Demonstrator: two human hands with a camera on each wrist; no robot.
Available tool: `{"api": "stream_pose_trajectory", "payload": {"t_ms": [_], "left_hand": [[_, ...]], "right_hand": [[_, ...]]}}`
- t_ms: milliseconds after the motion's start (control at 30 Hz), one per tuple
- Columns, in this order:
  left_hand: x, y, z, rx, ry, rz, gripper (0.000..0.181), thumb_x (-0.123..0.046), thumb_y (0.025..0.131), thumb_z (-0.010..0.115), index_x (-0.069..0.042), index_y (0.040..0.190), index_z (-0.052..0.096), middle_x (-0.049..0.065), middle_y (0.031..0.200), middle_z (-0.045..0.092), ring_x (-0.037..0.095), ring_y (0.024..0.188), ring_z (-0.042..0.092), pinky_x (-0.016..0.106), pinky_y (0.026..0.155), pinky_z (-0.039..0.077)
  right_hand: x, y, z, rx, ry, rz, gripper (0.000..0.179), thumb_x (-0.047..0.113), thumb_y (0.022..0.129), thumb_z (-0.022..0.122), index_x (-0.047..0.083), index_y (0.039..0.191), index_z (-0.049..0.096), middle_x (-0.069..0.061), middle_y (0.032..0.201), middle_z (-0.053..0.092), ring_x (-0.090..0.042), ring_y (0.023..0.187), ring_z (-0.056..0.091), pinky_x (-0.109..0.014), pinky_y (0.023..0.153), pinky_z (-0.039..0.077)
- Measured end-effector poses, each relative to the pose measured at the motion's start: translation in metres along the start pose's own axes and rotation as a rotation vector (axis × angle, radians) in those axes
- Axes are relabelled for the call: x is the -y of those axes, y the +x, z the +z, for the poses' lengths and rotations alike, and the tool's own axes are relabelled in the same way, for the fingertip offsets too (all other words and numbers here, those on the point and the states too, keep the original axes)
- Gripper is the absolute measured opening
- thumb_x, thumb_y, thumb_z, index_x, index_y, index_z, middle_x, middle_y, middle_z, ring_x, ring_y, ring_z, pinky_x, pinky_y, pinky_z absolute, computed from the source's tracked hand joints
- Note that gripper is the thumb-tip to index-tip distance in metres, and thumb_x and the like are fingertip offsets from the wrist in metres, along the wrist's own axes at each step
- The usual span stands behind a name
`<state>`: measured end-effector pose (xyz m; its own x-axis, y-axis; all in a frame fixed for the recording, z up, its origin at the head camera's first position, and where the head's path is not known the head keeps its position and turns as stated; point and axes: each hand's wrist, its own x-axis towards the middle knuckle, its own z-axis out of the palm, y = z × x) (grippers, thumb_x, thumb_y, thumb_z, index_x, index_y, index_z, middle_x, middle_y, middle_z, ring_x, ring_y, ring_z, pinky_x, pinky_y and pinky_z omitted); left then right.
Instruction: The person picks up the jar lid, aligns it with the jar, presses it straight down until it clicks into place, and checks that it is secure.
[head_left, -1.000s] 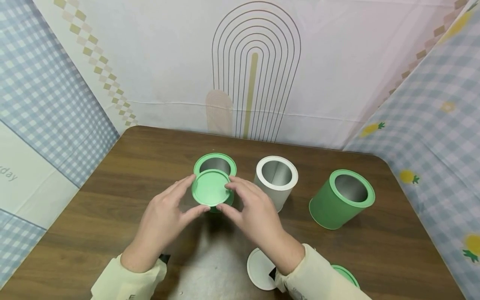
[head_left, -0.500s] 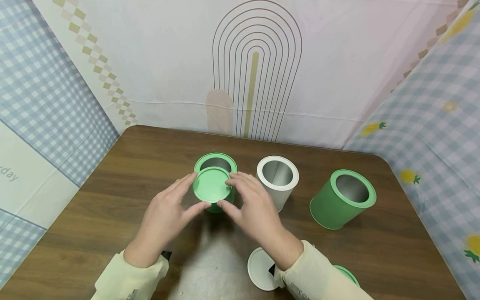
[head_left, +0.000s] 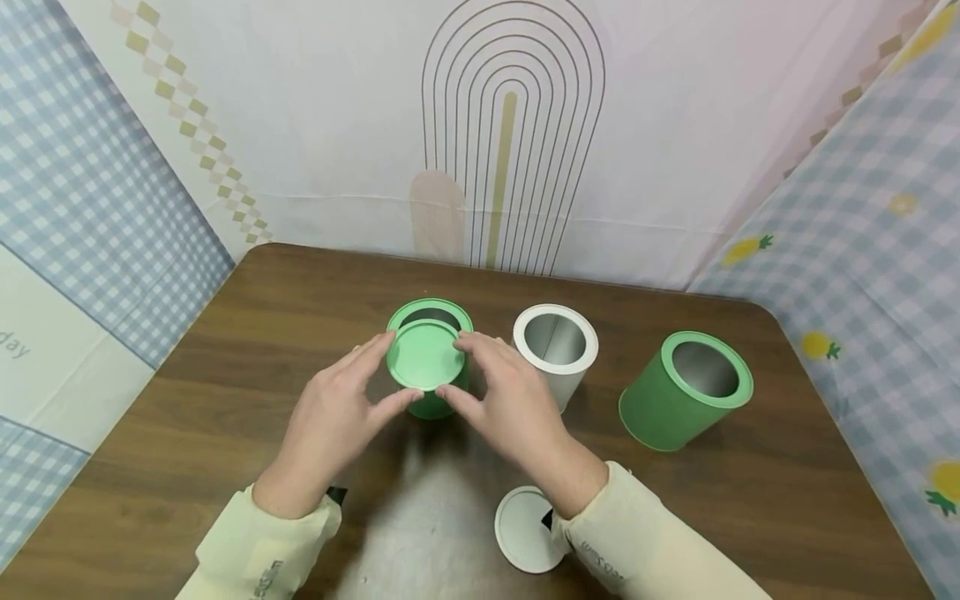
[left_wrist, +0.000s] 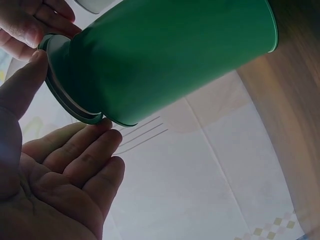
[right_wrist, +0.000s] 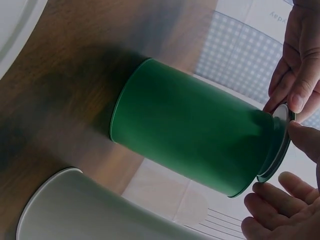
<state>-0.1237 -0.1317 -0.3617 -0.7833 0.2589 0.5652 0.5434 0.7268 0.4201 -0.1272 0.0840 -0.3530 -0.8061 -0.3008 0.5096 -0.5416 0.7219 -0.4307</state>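
Both hands hold a round green lid point(head_left: 425, 357) at the mouth of a green can point(left_wrist: 180, 55). My left hand point(head_left: 326, 421) pinches its left side, thumb at the near edge and fingers at the far side. On the right, my right hand point(head_left: 517, 408) grips the lid the same way, the two thumb tips close together. In the right wrist view the lid point(right_wrist: 281, 142) sits at the rim, slightly offset and tilted, and a gap shows between them. From above, the can's dark opening is visible beyond the lid's far edge.
An uncovered white can point(head_left: 555, 350) stands right of the green one. Farther right is a second uncovered green can point(head_left: 682, 392). A white lid point(head_left: 525, 529) lies on the brown wooden table point(head_left: 225, 417), partly under the right sleeve. Patterned cloth hangs behind the table.
Both hands have moved the green lid away from me, farther over the can's mouth, covering more of the opening. The green lid's edge by the right sleeve is now hidden.
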Motion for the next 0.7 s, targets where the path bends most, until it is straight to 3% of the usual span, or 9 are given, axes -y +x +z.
{"api": "stream_pose_trajectory", "payload": {"t_ms": [400, 700], "left_hand": [[0.002, 0.013, 0.003, 0.024, -0.003, -0.037, 0.073, -0.027, 0.078, 0.088, 0.002, 0.138, 0.058, 0.02, 0.133, 0.063, 0.037, 0.111, 0.067, 0.05, 0.088, 0.057], [0.003, 0.021, 0.008, 0.079, -0.004, -0.098, 0.074, -0.03, 0.081, 0.086, 0.002, 0.141, 0.055, 0.019, 0.136, 0.061, 0.035, 0.117, 0.064, 0.05, 0.093, 0.054]], "right_hand": [[-0.002, 0.013, -0.002, 0.022, -0.019, 0.029, 0.051, 0.024, 0.081, 0.086, 0.007, 0.123, 0.065, -0.006, 0.125, 0.069, -0.022, 0.12, 0.063, -0.035, 0.114, 0.039], [-0.006, 0.022, -0.004, 0.053, -0.024, 0.074, 0.052, 0.026, 0.081, 0.086, 0.008, 0.125, 0.065, -0.005, 0.125, 0.069, -0.025, 0.118, 0.064, -0.043, 0.103, 0.049]]}}
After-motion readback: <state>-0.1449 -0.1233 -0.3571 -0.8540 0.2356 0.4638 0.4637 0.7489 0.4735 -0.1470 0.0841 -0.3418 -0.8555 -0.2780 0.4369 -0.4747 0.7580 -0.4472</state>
